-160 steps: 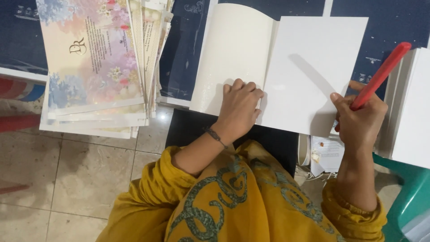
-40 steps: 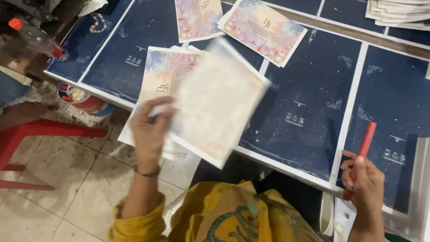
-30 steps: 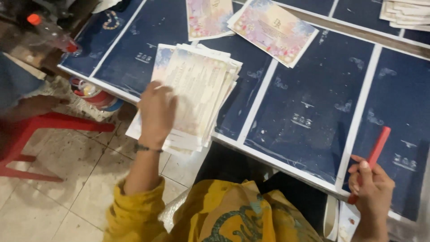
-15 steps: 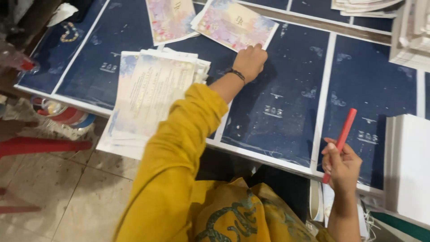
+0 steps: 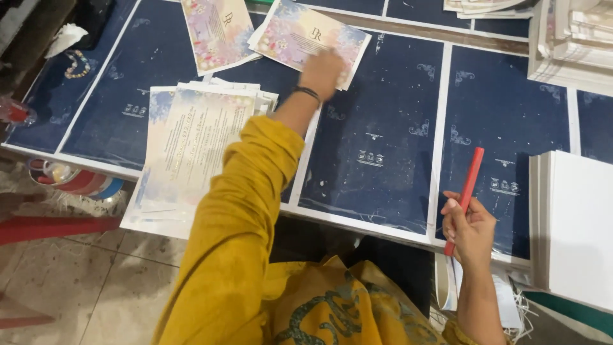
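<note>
The surface (image 5: 383, 160) is laid over with dark blue printed sheets parted by white margins, and it carries everything here. At its right edge stands a thick white stack (image 5: 575, 223) of blank boards; at its left, overhanging the near edge, sits a fanned pile (image 5: 191, 153) of pale printed cards. Two loose floral cards lie at the far side: one (image 5: 217, 32) to the left and, just beside it, the card (image 5: 300, 38) under the left hand (image 5: 322, 70), which reaches out on a long yellow sleeve and rests on its near right corner. That hand's fingers press flat on the card and seem released rather than closed round it, though their tips are partly hidden. The card looks thin, light and fairly stiff, with a smooth printed face that would likely slide easily on the blue sheets; lying flat, it gives no edge to pinch, so I judge it best dragged toward the body with flat pressure, or lifted at a corner and then held by the edge to spare the print from creasing. The right hand (image 5: 469, 227) hovers at the near edge, well apart from the card, its fingers clenched on the lower end of a red stick (image 5: 469, 185) that points up and away. A beaded bracelet (image 5: 76, 64) lies at the far left.
</note>
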